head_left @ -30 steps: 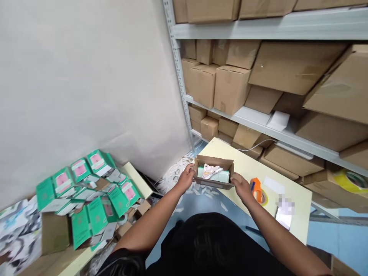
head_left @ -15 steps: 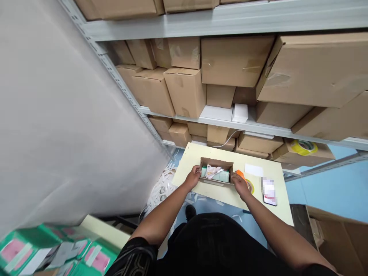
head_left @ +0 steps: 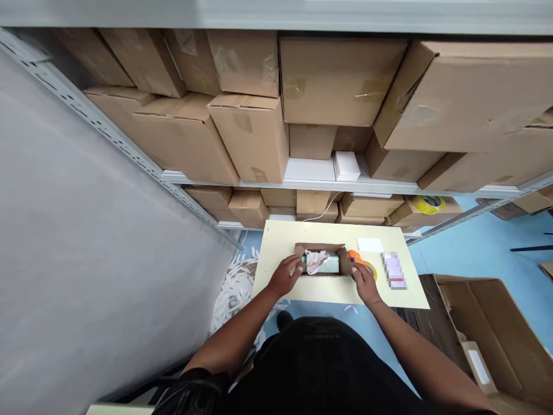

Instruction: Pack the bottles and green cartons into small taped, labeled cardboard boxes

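Pale-yellow worktop (head_left: 276, 239) sits by shelved cartons (head_left: 248, 138) on blue floor (head_left: 444, 245), half-curled hands (head_left: 286, 275) (head_left: 365, 282) flanking an open box (head_left: 322, 248), can't tell if gripping.

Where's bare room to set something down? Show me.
The table is bare at its back-left corner, beyond the left hand, and in a strip between the open carton and front edge. Crowded right of the carton: right hand, orange dispenser, yellow tape, white card, pixelated item.

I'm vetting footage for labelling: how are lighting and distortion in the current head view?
Head view: light fairly even, black shirt losing detail; head view: shelf upright slanting steeply, likely wide-angle stretch; head view: pixelated patch masking something on the table, open box readable.
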### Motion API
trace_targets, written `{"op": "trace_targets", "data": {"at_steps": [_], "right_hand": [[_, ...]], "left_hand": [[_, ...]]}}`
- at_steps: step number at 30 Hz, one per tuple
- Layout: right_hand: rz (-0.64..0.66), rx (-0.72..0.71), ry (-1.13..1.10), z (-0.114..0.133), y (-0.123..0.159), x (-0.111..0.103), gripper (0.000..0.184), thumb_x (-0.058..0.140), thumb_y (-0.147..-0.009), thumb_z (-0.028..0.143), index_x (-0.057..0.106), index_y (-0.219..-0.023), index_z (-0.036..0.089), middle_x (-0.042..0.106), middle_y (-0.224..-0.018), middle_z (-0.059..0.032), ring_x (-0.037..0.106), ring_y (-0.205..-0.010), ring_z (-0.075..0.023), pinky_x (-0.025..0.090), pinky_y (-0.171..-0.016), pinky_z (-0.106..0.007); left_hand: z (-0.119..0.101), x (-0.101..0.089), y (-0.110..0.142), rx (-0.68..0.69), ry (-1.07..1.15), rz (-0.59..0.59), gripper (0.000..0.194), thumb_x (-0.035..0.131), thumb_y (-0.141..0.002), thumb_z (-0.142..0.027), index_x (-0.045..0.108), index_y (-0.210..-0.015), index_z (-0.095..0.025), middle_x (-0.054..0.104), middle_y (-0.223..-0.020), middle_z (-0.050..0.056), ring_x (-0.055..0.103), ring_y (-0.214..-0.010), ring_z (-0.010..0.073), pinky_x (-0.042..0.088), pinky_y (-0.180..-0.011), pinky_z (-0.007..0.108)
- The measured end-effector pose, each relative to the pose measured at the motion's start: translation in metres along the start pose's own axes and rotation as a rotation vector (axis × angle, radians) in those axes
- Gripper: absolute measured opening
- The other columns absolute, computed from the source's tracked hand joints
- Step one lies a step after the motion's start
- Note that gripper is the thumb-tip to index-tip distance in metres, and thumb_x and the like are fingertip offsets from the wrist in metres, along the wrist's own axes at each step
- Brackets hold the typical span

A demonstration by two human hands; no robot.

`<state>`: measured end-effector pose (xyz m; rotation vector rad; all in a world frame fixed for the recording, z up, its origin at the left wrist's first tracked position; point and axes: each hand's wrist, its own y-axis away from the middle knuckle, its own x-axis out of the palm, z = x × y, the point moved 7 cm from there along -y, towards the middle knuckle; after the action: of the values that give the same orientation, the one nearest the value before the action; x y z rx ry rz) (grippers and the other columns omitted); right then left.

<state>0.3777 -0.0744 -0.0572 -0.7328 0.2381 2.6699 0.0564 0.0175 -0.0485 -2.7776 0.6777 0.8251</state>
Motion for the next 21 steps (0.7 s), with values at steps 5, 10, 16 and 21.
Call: {"op": "trace_targets", "data": {"at_steps": [5,10,16,21], "right_hand": [[0.222,-0.134,0.021,0.010,0.008,0.011,0.061,0.054,-0.092,0.066,0.068,-0.133,0.024,0.062,-0.146,-0.0126,0.051,-0.142,-0.0317,0.036,-0.122,-0.052],[0.232,-0.206,0.075,0.019,-0.001,0.028,0.050,0.065,-0.087,0.061,0.072,-0.118,0.024,0.064,-0.131,-0.0140,0.056,-0.132,-0.0318,0.041,-0.119,-0.053],[0.106,-0.121,0.127,0.013,-0.017,0.037,0.034,0.062,-0.087,0.056,0.066,-0.098,0.025,0.064,-0.110,-0.0110,0.061,-0.108,-0.0306,0.052,-0.101,-0.051],[0.085,-0.121,0.193,0.013,-0.024,0.039,0.034,0.063,-0.085,0.053,0.060,-0.102,0.024,0.063,-0.112,-0.0115,0.060,-0.110,-0.0311,0.049,-0.103,-0.049]], "left_hand": [[0.000,0.007,0.000,0.084,-0.075,0.063,0.048,0.050,-0.103,-0.045,0.065,-0.141,-0.020,0.050,-0.159,0.015,0.048,-0.147,0.0300,0.038,-0.124,0.052],[0.001,0.009,-0.001,0.069,-0.115,0.053,0.043,0.048,-0.104,-0.044,0.070,-0.133,-0.021,0.055,-0.155,0.013,0.052,-0.143,0.0281,0.040,-0.123,0.050],[-0.008,0.003,-0.017,-0.078,-0.215,-0.041,0.029,0.051,-0.102,-0.038,0.071,-0.115,-0.021,0.067,-0.129,0.011,0.064,-0.123,0.0249,0.049,-0.114,0.044],[-0.037,-0.018,-0.048,0.021,-0.269,-0.142,0.051,0.061,-0.093,-0.029,0.057,-0.142,-0.016,0.053,-0.151,0.017,0.046,-0.144,0.0325,0.036,-0.124,0.051]]}}
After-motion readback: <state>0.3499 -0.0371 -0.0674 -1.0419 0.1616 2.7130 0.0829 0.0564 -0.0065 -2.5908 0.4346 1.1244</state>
